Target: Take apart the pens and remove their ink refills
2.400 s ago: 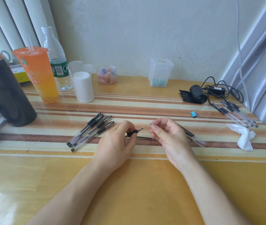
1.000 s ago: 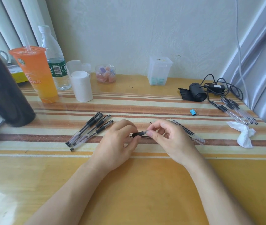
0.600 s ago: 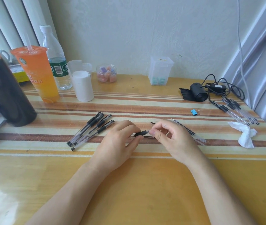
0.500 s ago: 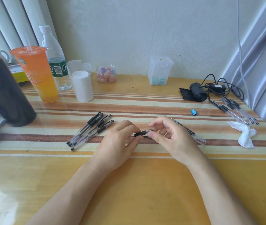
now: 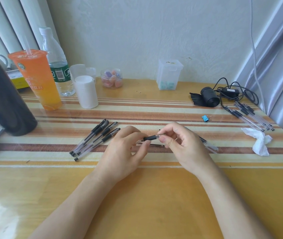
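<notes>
My left hand (image 5: 125, 150) grips a clear pen with a black rubber grip (image 5: 150, 138), held level just above the table. My right hand (image 5: 183, 144) pinches the pen's tip end between thumb and forefinger. A thin dark refill (image 5: 155, 145) lies on the table under the hands. Several whole black-capped pens (image 5: 96, 138) lie in a bundle to the left. More clear pen parts (image 5: 209, 145) poke out behind my right hand, mostly hidden by it.
Another bundle of pens (image 5: 253, 117) lies at the far right beside a crumpled tissue (image 5: 260, 143) and a black cable and roll (image 5: 209, 99). An orange drink (image 5: 37, 80), water bottle (image 5: 58, 64), white cylinder (image 5: 86, 92) and dark flask (image 5: 1, 99) stand at back left. A small blue clip (image 5: 205, 118) lies mid-right.
My hands were apart, the left holding the pen with its tip bare. The right hand has come in and closed its fingers on the tip end.
</notes>
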